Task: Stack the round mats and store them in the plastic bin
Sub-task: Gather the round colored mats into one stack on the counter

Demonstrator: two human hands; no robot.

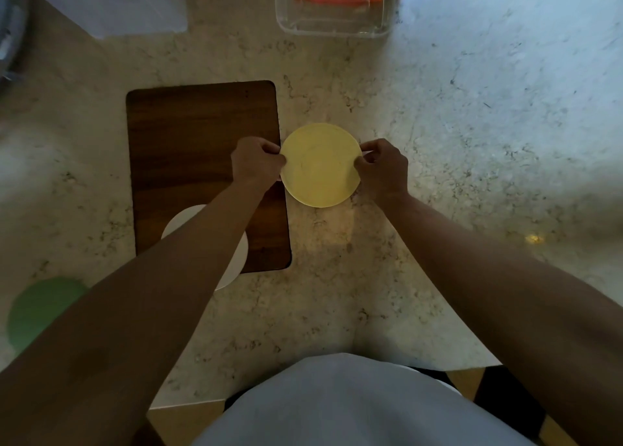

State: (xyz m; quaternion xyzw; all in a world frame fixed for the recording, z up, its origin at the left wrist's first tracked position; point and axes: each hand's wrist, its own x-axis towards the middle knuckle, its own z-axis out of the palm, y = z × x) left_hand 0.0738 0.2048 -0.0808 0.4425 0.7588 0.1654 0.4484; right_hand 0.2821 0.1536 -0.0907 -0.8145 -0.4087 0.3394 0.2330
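Observation:
A yellow round mat (320, 165) is in the middle of the marble counter, just right of a dark wooden board. My left hand (257, 161) pinches its left edge and my right hand (381, 168) pinches its right edge. I cannot tell whether it is lifted off the counter. A white round mat (236, 257) lies on the board's near end, mostly hidden under my left forearm. A green round mat (43, 305) lies at the near left of the counter. The clear plastic bin (335, 24) with orange latches stands at the far edge, nothing visible inside.
The dark wooden board (199, 142) lies left of centre. A translucent lid (111, 7) rests at the far left. The counter's near edge (371, 368) runs just in front of my body. Bright light washes the counter at the right.

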